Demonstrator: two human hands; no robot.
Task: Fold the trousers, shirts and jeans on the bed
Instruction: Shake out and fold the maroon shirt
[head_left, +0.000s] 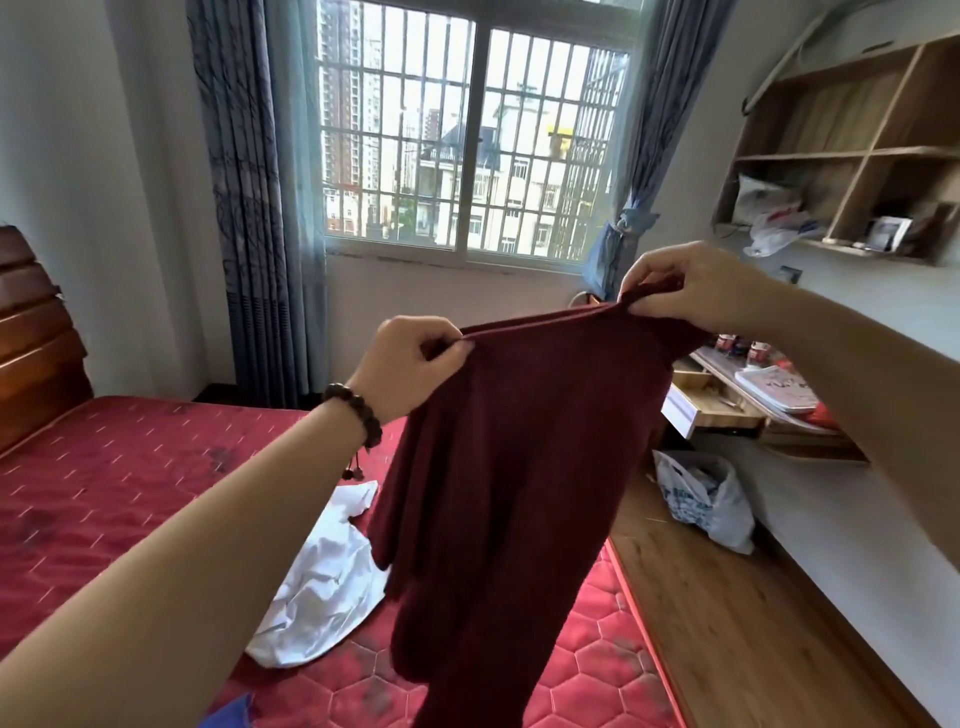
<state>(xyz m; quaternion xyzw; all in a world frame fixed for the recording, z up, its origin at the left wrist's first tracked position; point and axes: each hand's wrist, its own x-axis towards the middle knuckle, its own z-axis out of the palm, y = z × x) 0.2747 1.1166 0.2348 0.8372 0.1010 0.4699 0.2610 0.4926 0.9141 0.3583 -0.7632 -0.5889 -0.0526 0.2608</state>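
A dark maroon garment (509, 467) hangs in the air in front of me, above the red quilted bed (130, 493). My left hand (410, 364) pinches its top edge on the left side, and my right hand (696, 291) pinches the same edge higher up on the right. The cloth falls in loose folds down past the bottom of the view. A crumpled white garment (322, 587) lies on the bed, partly hidden behind the maroon one. A bit of blue cloth (234, 714) shows at the bottom edge.
A wooden headboard (31, 332) stands at the left. The barred window (467, 135) with blue curtains is ahead. To the right are wooden floor (727, 623), a plastic bag (701, 499), a cluttered low desk (769, 400) and wall shelves (841, 150).
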